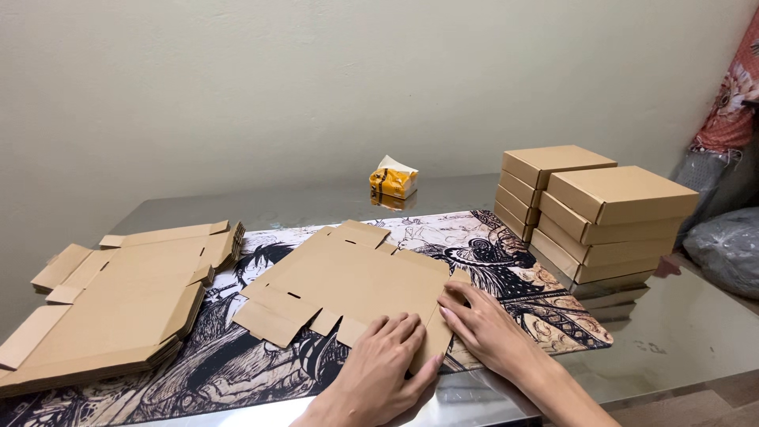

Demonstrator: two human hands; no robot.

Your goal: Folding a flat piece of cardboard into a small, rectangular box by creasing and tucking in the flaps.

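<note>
A flat, unfolded box blank (pixel 348 277) was laid on the printed mat (pixel 514 277), near the middle of the table (pixel 680 332), with its flaps spread outward. The near right edge of the blank was covered by both hands. The left hand (pixel 387 356) was laid palm down on the cardboard, its fingers extended and held close together, nothing being gripped. The right hand (pixel 486 328) was placed just beside it, also palm down, with its fingers slightly spread and its fingertips pressed against the blank's right flap; nothing was pinched. The two hands were set almost touching at the fingertips. To the left of the blank, a stack of further flat blanks (pixel 118 300) was positioned on the mat, partly overhanging its left edge. To the right, two stacks of assembled boxes (pixel 593 209) were placed side by side, at the mat's far right corner. A small yellow pack (pixel 393 180) was located behind the mat, near the wall (pixel 316 87). At the far right, a grey bag (pixel 727 249) and a patterned red cloth (pixel 731 103) were partly visible.
</note>
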